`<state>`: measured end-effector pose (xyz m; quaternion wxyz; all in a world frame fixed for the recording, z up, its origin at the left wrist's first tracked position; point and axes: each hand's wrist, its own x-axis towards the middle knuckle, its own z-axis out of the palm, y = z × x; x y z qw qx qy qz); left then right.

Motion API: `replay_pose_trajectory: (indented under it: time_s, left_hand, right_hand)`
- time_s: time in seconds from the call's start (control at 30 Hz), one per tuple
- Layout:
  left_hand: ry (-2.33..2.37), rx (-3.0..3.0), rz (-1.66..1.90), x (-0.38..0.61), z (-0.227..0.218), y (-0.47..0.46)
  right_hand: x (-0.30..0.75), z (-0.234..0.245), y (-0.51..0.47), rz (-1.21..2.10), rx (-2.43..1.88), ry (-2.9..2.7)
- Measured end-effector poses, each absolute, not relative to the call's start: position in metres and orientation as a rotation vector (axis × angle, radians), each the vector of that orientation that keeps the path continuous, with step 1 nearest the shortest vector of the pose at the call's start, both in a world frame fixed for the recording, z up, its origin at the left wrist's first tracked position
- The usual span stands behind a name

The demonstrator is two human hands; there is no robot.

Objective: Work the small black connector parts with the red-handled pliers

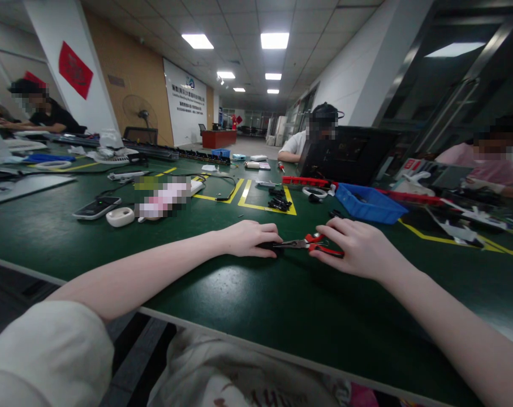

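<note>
Head view: the fingers (268, 230) of the left hand (248, 237) are curled closed over a small dark part (268, 246), holding it down on the green counter (248, 299) just right of frame centre. The right hand (360, 249) grips the red handles of the pliers (307, 243); their metal nose points left and meets the dark part. Beyond the right hand sits a blue bin (369, 204). A pile of black parts (280, 202) lies inside a yellow tape outline (267, 208). A phone (97, 207) and a white round case (119, 217) lie toward the left.
</note>
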<state>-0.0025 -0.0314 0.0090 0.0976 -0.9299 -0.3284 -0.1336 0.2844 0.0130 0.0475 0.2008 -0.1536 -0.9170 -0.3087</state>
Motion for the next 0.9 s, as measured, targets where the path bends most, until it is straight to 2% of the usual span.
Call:
replay_pose_trajectory:
  time_s: [0.53, 0.9]
  left_hand:
    - [-0.975, -2.887, -0.506, -0.002, 0.009, -0.032]
    - [-1.023, -3.105, -0.945, -0.006, 0.001, -0.022]
  right_hand:
    - [0.289, 0.044, 0.023, -0.824, -0.477, -2.574]
    - [0.304, 0.049, 0.033, -0.806, -0.435, -2.468]
